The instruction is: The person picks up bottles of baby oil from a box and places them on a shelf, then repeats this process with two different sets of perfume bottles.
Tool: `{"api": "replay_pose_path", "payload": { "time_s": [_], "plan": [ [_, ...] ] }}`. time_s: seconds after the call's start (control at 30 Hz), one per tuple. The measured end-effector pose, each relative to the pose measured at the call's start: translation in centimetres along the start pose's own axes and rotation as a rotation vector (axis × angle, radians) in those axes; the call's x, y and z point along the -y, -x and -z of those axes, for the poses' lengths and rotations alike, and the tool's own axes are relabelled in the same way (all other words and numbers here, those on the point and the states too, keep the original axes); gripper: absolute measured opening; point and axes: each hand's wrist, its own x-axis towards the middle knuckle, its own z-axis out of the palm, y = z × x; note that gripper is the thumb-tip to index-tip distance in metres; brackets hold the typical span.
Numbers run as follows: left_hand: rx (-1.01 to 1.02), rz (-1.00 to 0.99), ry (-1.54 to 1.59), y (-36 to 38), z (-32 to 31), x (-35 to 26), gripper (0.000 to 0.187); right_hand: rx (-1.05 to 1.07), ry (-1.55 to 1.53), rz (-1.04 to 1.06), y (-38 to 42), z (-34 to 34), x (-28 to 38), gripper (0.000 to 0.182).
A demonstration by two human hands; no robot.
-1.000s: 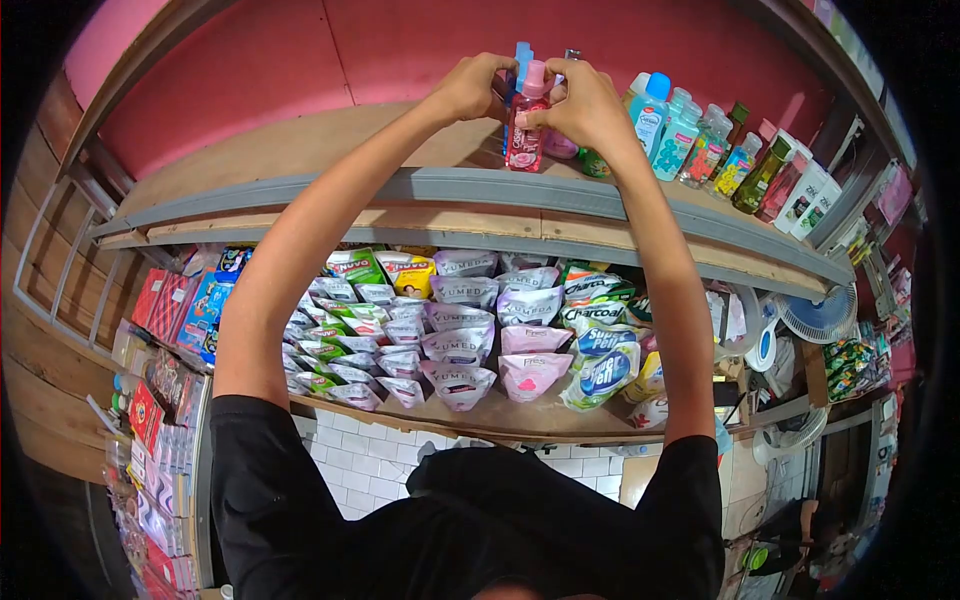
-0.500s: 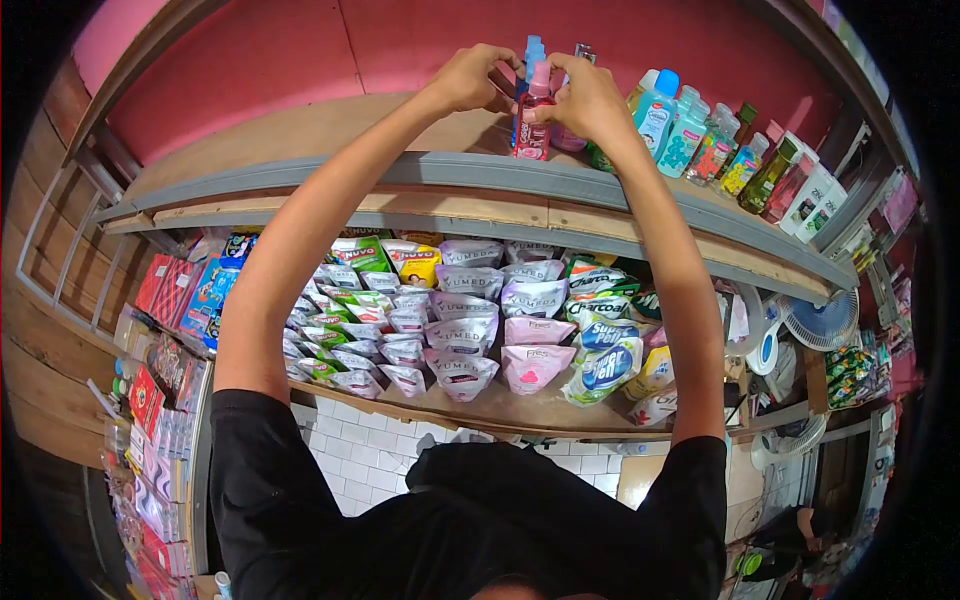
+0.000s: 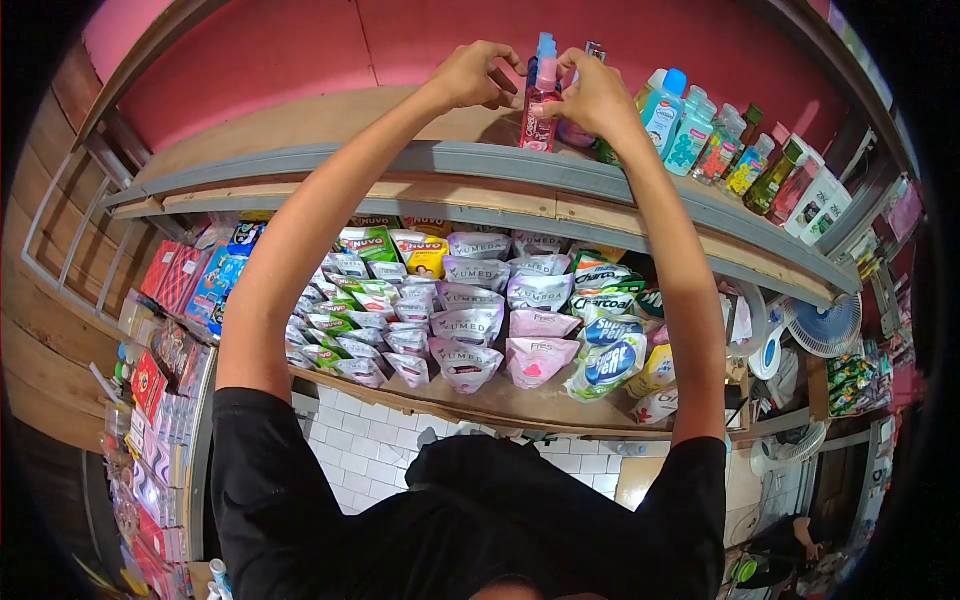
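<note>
On the upper shelf [image 3: 290,165] stands a red bottle with a pink cap [image 3: 540,118], upright near the front edge. Directly behind it show the blue tops of other bottles [image 3: 546,45]. My left hand [image 3: 480,77] is just left of these bottles, its fingers apart and curved, with nothing in them. From the right, my right hand [image 3: 594,97] reaches the red bottle, thumb across its upper part and index finger curled near the cap. A purple-pink bottle [image 3: 574,133] is partly hidden behind my right hand.
Toiletry bottles [image 3: 688,137] stand at the right of the upper shelf. Below, the lower shelf holds rows of pouches [image 3: 467,325] and green-blue packs [image 3: 607,360]. Stacked goods [image 3: 155,450] line the left side. Fans [image 3: 825,322] are at the right, and a person's arm [image 3: 806,538] shows at lower right.
The view has shifted slightly. My left hand's fingers have come away from the bottles and spread a little. My right hand stays at the red bottle.
</note>
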Motion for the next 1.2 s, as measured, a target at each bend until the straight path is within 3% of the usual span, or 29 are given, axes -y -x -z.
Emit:
{"api": "replay_pose_path", "payload": {
  "time_s": [0.23, 0.43, 0.53, 0.67, 0.8, 1.03, 1.2],
  "plan": [
    [-0.103, -0.025, -0.014, 2.3, 1.6, -1.3, 0.033, -0.154, -0.043, 0.025, 0.9, 1.0, -0.6, 0.057],
    [-0.461, -0.224, 0.189, 10.3, 1.4, -4.3, 0.027, -0.51, -0.681, 0.139, 7.8, 2.4, 5.5, 0.026],
    [-0.55, -0.195, 0.083, 16.7, -0.5, -4.5, 0.018, -0.499, -0.925, 0.118, 12.3, 0.9, 7.1, 0.017],
    [-0.555, -0.131, -0.035, 25.0, -5.8, -2.4, 0.008, -0.498, -0.728, 0.271, 17.1, -4.1, 6.3, 0.018],
    [-0.503, 0.077, 0.025, 32.0, -12.9, 1.9, 0.008, -0.307, -0.727, 0.329, 20.2, -7.6, 7.6, 0.018],
    [-0.537, 0.645, 0.06, 44.1, -22.0, 6.1, 0.02, 0.034, -0.921, 0.092, 27.4, -15.0, 10.5, 0.017],
    [-0.42, 0.824, 0.01, 53.5, -26.5, 10.4, 0.038, 0.293, -1.009, -0.06, 34.7, -19.5, 12.7, 0.017]
  ]
}}
